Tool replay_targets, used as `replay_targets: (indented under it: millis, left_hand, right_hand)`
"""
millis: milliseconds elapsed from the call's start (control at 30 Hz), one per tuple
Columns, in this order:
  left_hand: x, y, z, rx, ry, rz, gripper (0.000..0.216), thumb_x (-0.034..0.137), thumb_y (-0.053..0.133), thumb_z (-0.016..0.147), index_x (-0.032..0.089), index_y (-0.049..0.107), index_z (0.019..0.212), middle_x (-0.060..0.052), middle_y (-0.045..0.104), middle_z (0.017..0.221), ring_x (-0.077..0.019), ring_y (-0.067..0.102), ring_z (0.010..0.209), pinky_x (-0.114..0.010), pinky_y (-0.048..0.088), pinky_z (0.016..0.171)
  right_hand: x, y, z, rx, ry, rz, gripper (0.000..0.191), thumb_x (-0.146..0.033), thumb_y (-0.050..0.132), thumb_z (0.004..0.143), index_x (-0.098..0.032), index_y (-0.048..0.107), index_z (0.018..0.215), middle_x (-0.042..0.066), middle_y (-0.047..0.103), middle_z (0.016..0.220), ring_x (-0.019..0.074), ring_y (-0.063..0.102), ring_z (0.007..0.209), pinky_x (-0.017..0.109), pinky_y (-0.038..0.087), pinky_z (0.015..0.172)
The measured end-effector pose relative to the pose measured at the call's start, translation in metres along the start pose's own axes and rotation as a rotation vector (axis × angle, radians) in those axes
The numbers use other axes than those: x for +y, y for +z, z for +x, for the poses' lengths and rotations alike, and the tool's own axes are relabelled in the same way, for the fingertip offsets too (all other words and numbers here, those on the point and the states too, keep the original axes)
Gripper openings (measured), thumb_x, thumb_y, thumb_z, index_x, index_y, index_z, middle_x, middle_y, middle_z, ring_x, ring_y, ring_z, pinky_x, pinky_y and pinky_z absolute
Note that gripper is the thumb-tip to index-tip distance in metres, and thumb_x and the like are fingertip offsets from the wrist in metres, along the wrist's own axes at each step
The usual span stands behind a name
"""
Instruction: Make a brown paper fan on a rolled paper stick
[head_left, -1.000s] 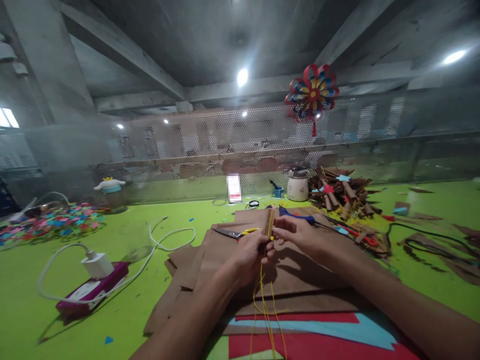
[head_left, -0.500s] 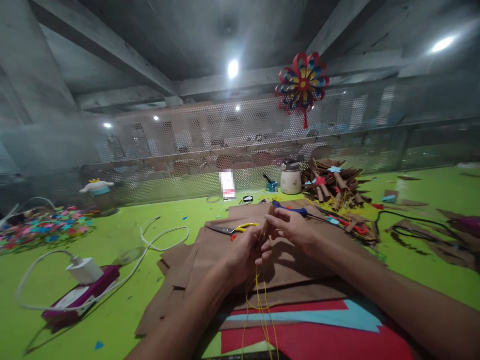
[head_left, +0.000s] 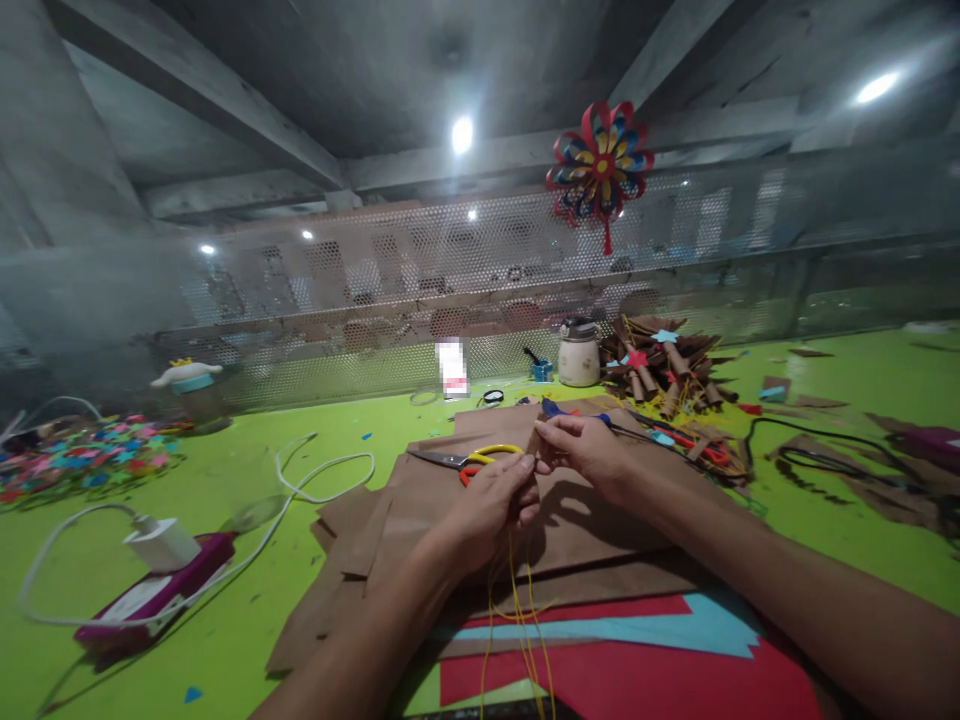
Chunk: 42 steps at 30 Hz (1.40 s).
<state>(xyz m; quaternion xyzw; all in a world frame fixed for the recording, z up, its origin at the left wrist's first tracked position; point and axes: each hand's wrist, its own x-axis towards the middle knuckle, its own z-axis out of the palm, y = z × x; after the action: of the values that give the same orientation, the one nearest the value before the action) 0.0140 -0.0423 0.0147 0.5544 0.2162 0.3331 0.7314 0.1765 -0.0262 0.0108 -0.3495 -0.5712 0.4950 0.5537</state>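
Note:
Over a stack of brown paper sheets (head_left: 615, 545), my left hand (head_left: 495, 505) is closed around the lower part of a small brown paper roll (head_left: 533, 440). My right hand (head_left: 589, 450) pinches the roll's upper end between thumb and fingers. Most of the roll is hidden by the fingers. Several yellow strings (head_left: 525, 630) hang down below my left hand; where they are attached is hidden. Just left of the hands, scissors (head_left: 480, 458) with yellow and orange handles lie on the brown paper. Behind my right hand lies a blue-handled tool (head_left: 604, 422).
Red paper (head_left: 622, 685) and light blue paper (head_left: 720, 625) lie at the front. A purple power strip (head_left: 202, 555) with a white cable is on the left, near colourful paper stars (head_left: 112, 450). A pile of brown paper rolls (head_left: 667, 370) stands beside a white jar (head_left: 579, 358).
My left hand has turned, its back now facing up, and its fingers have come up close to my right fingertips. Less of the roll shows. The view has shifted slightly.

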Motion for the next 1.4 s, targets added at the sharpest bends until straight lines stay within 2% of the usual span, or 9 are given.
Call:
replay_targets:
  millis: [167,433,667,867,1067,1267,1400]
  left_hand:
    - [-0.001,0.0,0.001,0.051,0.01,0.043,0.026,0.04,0.053,0.084,0.014,0.052,0.085,0.008,0.023,0.056,-0.0061,0.016,0.049,-0.019,0.013,0.045]
    - [-0.003,-0.001,0.0,0.065,0.0,0.083,0.026,0.04,0.048,0.086,0.014,0.053,0.087,0.007,0.022,0.056,-0.0068,0.015,0.049,-0.02,0.013,0.044]
    - [-0.001,-0.001,0.001,0.125,-0.046,0.131,0.028,0.043,0.048,0.085,0.015,0.053,0.084,0.007,0.023,0.058,-0.0061,0.015,0.048,-0.019,0.012,0.043]
    - [-0.002,-0.003,0.001,0.135,-0.056,0.154,0.029,0.044,0.049,0.083,0.015,0.054,0.082,0.007,0.024,0.058,-0.0065,0.016,0.049,-0.019,0.012,0.044]
    - [-0.003,0.0,0.0,0.131,-0.016,0.195,0.027,0.043,0.049,0.082,0.016,0.054,0.082,0.007,0.025,0.057,-0.0073,0.017,0.049,-0.019,0.012,0.044]
    - [-0.003,0.001,0.0,0.118,-0.025,0.228,0.022,0.038,0.05,0.082,0.017,0.053,0.079,0.007,0.024,0.055,-0.0068,0.016,0.047,-0.02,0.011,0.043]
    - [-0.005,0.0,0.001,0.132,-0.047,0.268,0.022,0.037,0.047,0.083,0.016,0.052,0.079,0.007,0.025,0.055,-0.0072,0.017,0.047,-0.021,0.011,0.043]
  right_hand:
    - [0.001,-0.003,0.002,0.033,-0.011,0.016,0.036,-0.047,0.066,0.071,-0.013,0.057,0.063,-0.001,0.056,0.054,0.0083,0.049,0.049,0.025,0.038,0.052]
    - [-0.004,-0.006,0.002,0.081,-0.023,0.022,0.036,-0.046,0.071,0.065,-0.014,0.056,0.058,-0.003,0.053,0.051,0.0079,0.046,0.046,0.025,0.038,0.049]
    - [-0.001,-0.009,0.003,0.102,-0.074,-0.107,0.036,-0.047,0.067,0.068,-0.015,0.056,0.055,-0.002,0.052,0.048,0.0085,0.045,0.043,0.025,0.037,0.045]
    - [-0.001,-0.007,0.002,0.088,-0.023,-0.068,0.048,-0.06,0.055,0.074,-0.015,0.056,0.058,0.001,0.055,0.052,0.0099,0.05,0.045,0.025,0.04,0.047]
    - [-0.007,0.002,-0.005,0.059,-0.08,-0.22,0.04,-0.051,0.072,0.06,-0.015,0.057,0.065,-0.002,0.056,0.052,0.0097,0.051,0.048,0.024,0.041,0.048]
    - [-0.007,0.0,-0.004,0.137,-0.057,-0.196,0.042,-0.054,0.068,0.064,-0.016,0.052,0.053,-0.002,0.052,0.044,0.0083,0.046,0.039,0.023,0.038,0.041]
    - [-0.003,-0.006,0.001,0.13,-0.005,-0.136,0.047,-0.059,0.063,0.067,-0.015,0.054,0.053,0.0,0.053,0.042,0.0084,0.045,0.035,0.023,0.039,0.039]
